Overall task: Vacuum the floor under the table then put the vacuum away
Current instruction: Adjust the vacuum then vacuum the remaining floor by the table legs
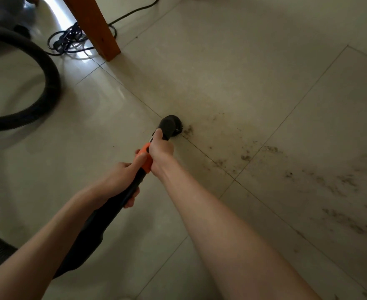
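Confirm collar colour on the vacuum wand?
Orange collar on a black wand; head view.

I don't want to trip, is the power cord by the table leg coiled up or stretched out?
Mostly coiled: the power cord lies in loops beside the table leg, one strand running off behind it.

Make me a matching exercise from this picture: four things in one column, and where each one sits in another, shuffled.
Things:
1. brush nozzle
2. power cord
3. vacuum hose
4. dirt trail

Places:
A. bundled beside the wooden table leg
B. looping across the left of the floor
C. at the near end of the dirt
D. spread over the tiles to the right

Pairs: 1-C, 2-A, 3-B, 4-D
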`<state>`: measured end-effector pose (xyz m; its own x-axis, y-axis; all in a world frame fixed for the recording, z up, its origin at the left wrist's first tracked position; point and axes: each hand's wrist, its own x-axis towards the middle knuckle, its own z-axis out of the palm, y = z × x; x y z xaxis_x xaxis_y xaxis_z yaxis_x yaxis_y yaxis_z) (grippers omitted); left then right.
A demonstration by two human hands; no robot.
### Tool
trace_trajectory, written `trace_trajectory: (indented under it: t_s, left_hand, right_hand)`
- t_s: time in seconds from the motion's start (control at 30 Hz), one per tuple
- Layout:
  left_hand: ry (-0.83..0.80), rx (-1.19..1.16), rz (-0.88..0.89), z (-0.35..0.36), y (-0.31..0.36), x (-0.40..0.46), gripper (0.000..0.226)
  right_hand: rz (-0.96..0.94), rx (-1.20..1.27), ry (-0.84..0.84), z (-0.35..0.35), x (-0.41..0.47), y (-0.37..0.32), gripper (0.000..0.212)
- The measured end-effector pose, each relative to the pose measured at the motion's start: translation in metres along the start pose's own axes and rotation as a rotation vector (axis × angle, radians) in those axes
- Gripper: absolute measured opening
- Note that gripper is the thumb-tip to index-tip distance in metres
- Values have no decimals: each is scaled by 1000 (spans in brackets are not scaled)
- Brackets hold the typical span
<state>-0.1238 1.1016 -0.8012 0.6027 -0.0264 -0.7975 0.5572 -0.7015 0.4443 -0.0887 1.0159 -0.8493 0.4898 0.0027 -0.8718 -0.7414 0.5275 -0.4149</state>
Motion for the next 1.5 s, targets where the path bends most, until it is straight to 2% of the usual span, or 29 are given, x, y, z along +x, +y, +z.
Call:
trace_trajectory:
  t_s: [0.37, 0.53, 0.73, 1.13, 1.5]
  left_hand:
    - [-49, -35, 10, 9, -30, -19, 60]
    - [-96, -79, 51, 21, -28, -16, 60]
    - [-90, -108, 60, 29, -26, -12, 63]
    - [-74, -51, 35, 23, 0, -5, 62]
    - [-79, 32, 103, 32, 35, 16, 66]
  right_hand:
    - [-2, -41, 92, -3, -14, 33, 45]
    - [-46, -70, 159, -14, -13, 28, 48]
    - [-75, -101, 163, -18, -13, 23, 44]
    - [-44, -96, 136, -21, -9, 0, 45]
    - [-89, 1, 161, -39, 1, -36, 40]
